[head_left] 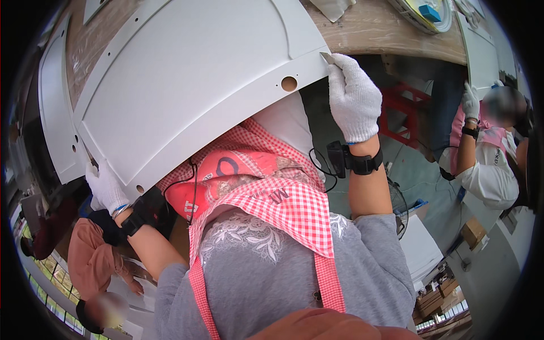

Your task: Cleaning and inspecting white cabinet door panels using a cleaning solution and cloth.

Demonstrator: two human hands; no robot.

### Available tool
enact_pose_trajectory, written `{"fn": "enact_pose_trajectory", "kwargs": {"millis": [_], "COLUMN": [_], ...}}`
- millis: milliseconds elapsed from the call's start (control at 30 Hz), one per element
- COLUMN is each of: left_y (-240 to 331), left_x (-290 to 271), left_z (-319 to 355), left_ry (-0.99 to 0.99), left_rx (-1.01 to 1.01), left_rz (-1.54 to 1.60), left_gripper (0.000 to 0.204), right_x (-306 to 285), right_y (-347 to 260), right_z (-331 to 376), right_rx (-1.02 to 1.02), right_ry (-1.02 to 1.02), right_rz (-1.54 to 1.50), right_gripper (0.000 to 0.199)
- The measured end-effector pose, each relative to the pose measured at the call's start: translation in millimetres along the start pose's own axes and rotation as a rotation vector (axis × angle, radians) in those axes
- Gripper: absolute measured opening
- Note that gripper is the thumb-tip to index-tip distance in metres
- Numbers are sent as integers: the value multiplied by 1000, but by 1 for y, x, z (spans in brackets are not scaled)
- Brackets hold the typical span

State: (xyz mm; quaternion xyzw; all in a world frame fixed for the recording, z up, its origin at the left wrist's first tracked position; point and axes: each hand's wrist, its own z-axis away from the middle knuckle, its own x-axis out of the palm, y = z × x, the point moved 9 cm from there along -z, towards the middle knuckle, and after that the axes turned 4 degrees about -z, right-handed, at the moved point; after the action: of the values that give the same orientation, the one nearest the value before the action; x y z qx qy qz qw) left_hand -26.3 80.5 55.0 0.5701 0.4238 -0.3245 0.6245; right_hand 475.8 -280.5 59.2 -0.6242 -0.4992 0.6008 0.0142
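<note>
Large white panel [192, 85], curved outer edge, lies over the near edge of the wooden worktop [374, 28] and hangs out over the person's lap. Long axis runs diagonal, from lower left by the left hand up to the upper right by the right hand. Its near edge has a round hole [289, 84] close to the right end and a smaller hole [139, 188] near the left end.

Left hand [105, 190], white glove, at the panel's lower left corner, fingers curled round the edge, gripping it; forearm comes up from below, wrist bent back, black wrist strap.

Right hand [354, 99], white glove, raised at the panel's right end, fingers closed, pinching a small pale blade-like tool [327, 58] whose tip touches the panel's edge. Forearm near vertical, black wrist device on it.

Red-checked apron [283, 209] below the panel. Another person [487, 164] in white gloves at the right, handling a second white panel [481, 51].
</note>
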Motion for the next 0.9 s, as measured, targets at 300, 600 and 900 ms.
{"fn": "enact_pose_trajectory", "kwargs": {"millis": [300, 600, 900], "left_y": [-14, -2, 9], "left_x": [35, 55, 67], "left_z": [6, 13, 13], "left_ry": [-70, -147, -245], "left_rx": [58, 40, -11], "left_rz": [-25, 232, 307], "left_gripper": [75, 68, 67], "right_x": [-9, -30, -49], "right_y": [9, 27, 43], "right_z": [9, 18, 46], "right_rx": [-43, -17, 95], "right_ry": [140, 206, 277], "right_rz": [154, 201, 188], "right_gripper": [15, 12, 12]}}
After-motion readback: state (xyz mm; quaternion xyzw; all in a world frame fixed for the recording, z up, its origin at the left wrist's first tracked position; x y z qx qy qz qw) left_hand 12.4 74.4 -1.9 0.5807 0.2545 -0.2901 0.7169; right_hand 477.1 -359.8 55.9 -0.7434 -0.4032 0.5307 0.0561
